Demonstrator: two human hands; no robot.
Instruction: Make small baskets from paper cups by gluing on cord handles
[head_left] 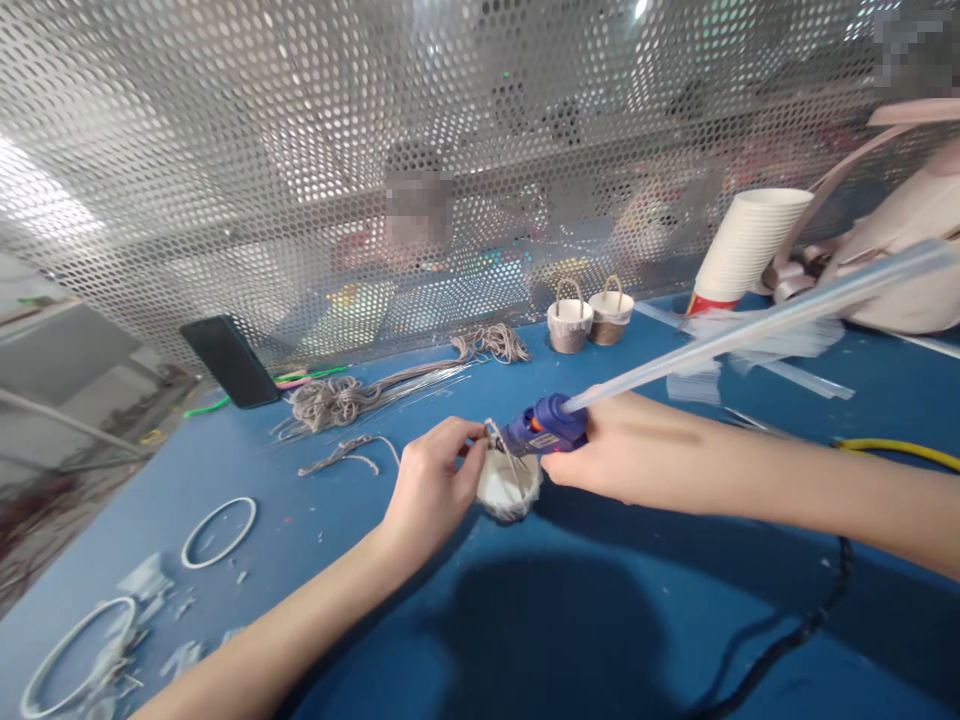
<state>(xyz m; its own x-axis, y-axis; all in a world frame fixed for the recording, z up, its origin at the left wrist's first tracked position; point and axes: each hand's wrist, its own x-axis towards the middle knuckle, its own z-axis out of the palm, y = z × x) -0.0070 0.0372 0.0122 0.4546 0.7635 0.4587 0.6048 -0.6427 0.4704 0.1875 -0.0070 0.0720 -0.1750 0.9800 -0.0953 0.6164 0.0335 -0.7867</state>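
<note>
**Glue gun (551,425) held close to pinching fingertips (475,434)**

Well left of the left hand (435,465), one hoop (31,680) is surrounded by scraps (184,658); a second hoop (254,515) is seen nearer. Beyond that hand, a phone (231,362) is propped and bundled yarn (337,397) is laid out; a loose strand (337,456) is left just beside it.

By the left finger and thumb, the basket (504,490) is pinched at its rim, by the handle (513,462); whether handle, rim or both are gripped cannot be told. The basket is rested on the table (352,560), between the hands. Should the nozzle slip or glue run, the fingertips could be burned, so near are they. If the pinch were loosened before glue had set, the handle could be skewed.

The gun is grasped by the right hand (604,450), fingers wrapped around it. Its long glue stick (750,335) is extended rightward over the forearm; were it knocked, the nozzle could be jerked. Beyond the grip, two baskets (570,328) are stood. A cable (817,620) is trailed below the right forearm and could be snagged.
</note>
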